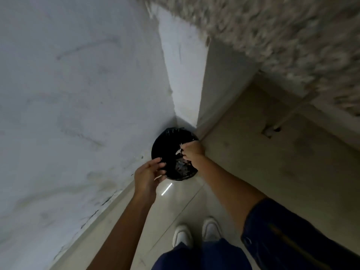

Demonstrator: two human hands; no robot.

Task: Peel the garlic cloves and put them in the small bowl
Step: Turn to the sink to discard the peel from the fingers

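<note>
The garlic cloves and the small bowl are nowhere in our view; all we can see of the task is a few pale, papery scraps, probably garlic skins (178,152), caught at the fingers of our right hand (191,152) over a bin lined with a black bag (171,152) that stands on the floor in the corner of the walls. We judge such skins to be feather-light, thin and brittle, apt to cling to damp fingers and drift off, so they are best pinched loosely between the fingertips and rubbed or shaken free low over the bag's mouth. Our right hand has its fingers bunched and curled round those scraps above the far side of the bin. Our left hand (149,175) hangs at the near rim with its fingers loosely curved; a pale sliver shows at its fingertips, but we cannot tell whether it is pinching anything. Below, our white shoes (196,232) stand on the pale tiled floor (243,149), with the speckled counter (292,36) at upper right.
</note>
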